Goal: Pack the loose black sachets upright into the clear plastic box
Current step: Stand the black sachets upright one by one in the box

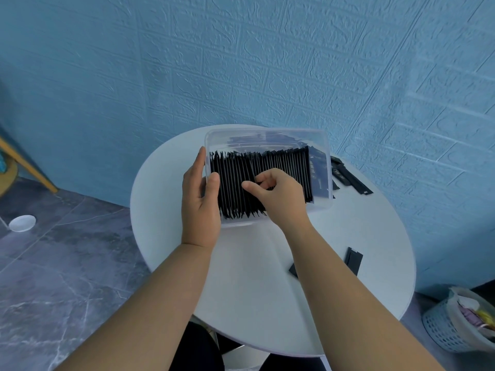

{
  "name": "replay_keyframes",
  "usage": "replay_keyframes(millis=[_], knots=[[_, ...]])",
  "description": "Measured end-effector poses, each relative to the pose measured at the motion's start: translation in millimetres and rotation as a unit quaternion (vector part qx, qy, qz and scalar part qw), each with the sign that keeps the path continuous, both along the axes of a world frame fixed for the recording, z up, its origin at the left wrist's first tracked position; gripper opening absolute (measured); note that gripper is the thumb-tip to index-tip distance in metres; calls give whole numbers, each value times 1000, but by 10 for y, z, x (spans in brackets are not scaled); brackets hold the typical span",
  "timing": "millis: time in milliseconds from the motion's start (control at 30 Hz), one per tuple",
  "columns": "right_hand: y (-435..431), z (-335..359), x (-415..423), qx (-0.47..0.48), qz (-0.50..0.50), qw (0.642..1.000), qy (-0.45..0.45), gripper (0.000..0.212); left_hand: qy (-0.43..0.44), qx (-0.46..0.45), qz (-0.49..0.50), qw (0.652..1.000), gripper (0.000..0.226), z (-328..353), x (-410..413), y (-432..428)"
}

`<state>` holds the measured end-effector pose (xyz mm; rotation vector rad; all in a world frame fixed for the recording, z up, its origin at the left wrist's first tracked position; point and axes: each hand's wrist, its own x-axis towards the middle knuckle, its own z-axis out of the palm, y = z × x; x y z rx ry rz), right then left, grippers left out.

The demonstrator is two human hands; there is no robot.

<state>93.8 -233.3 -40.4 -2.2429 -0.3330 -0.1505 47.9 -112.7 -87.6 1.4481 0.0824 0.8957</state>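
A person's left hand (pixel 201 199) clamped the left wall of the clear rectangular plastic box (pixel 267 135), thumb inside the rim and fingers outside, apparently to steady it on the round white table (pixel 254 303). The right hand (pixel 278 196) reached into the middle of the upright row of thin black sachets (pixel 284 164) filling the box. Its fingers curled and pinched among them, likely to part the row or seat one. Several loose black sachets (pixel 348 178) lay flat just right of the box, and two flat black sachets (pixel 353 259) lay nearer the right forearm, yet to be packed.
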Motion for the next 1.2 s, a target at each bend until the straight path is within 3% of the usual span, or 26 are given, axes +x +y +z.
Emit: replay_keyframes(millis=[400,633,733,867,967,1100,1200], knots=[[4,38,-66,8,5,1000,-1,28,4,-3,-1,1000,43,-10,-1,7],[-649,13,-439,58,-48,993,-95,13,6,2,6,1000,44,-17,-2,17],[-1174,-203,-579,-28,-146,986,-75,18,10,1,2,1000,42,-16,-15,14],[-1614,-400,-726,-191,-242,950,56,60,15,-1,2,1000,41,-11,-25,-4],[-1688,-381,-740,-155,-222,960,77,62,15,0,12,1000,43,-13,-15,-5],[-1610,-353,-765,-83,-152,982,82,44,15,10,24,1000,44,-16,-28,-13],[-1524,-330,-828,-94,-118,986,72,34,17,13,27,999,44,-14,-34,-11]])
